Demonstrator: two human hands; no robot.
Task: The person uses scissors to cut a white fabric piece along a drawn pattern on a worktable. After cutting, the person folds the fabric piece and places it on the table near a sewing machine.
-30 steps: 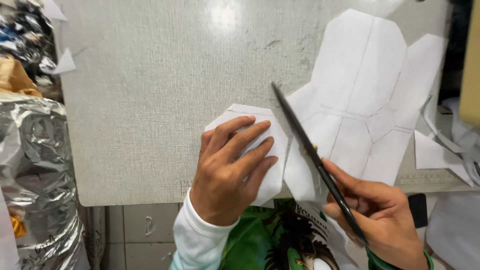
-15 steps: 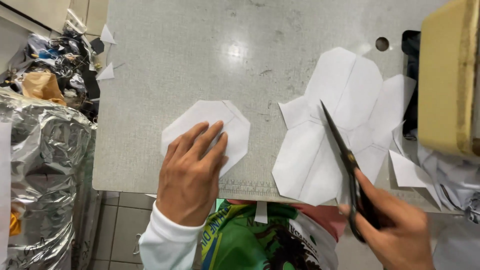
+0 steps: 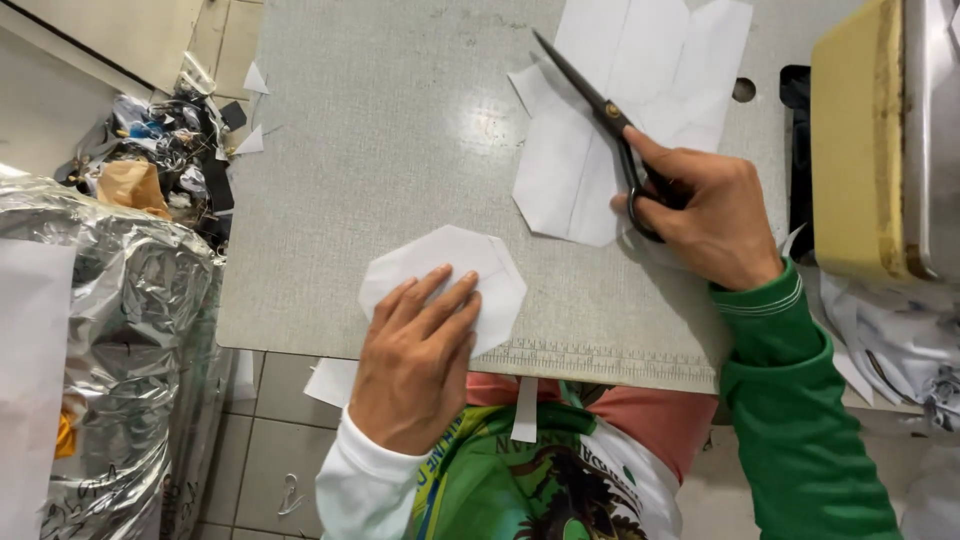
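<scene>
The left hand [image 3: 415, 365] lies flat, fingers spread, pressing on a small white octagonal paper piece [image 3: 450, 280] near the front edge of the grey surface [image 3: 390, 150]. The right hand [image 3: 705, 210] is curled tight around the handles of black scissors [image 3: 600, 115], whose closed blades lie across a larger white cut paper sheet [image 3: 640, 90]. Both papers sit well apart.

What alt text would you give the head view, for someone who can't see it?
Seen from above, a person's left hand presses flat on a small white paper octagon on a grey table, while the right hand holds black scissors over a larger white paper piece. Scraps litter the floor at left.
</scene>
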